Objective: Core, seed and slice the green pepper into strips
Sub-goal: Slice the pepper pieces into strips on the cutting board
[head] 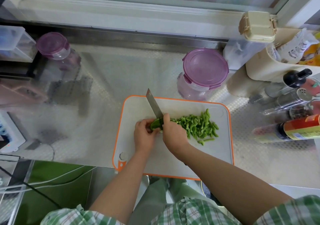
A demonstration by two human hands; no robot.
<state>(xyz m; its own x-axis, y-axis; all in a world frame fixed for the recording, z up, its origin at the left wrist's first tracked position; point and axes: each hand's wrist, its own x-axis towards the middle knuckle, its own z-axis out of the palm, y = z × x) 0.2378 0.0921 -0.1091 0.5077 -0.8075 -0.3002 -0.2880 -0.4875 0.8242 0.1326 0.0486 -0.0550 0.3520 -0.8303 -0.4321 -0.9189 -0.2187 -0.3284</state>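
A white cutting board with an orange rim (174,157) lies on the counter in front of me. My left hand (144,134) holds a remaining piece of green pepper (154,124) down on the board with curled fingers. My right hand (174,132) grips the handle of a knife (154,106); its blade points away from me and rests against the pepper piece. A pile of cut green pepper strips (197,125) lies just right of the knife. The knife handle is hidden inside my right hand.
A purple-lidded jar (204,72) stands just behind the board, another (55,51) at the back left. Sauce and spice bottles (294,129) crowd the right edge, with a beige box (256,27) behind them. A window sill runs along the back.
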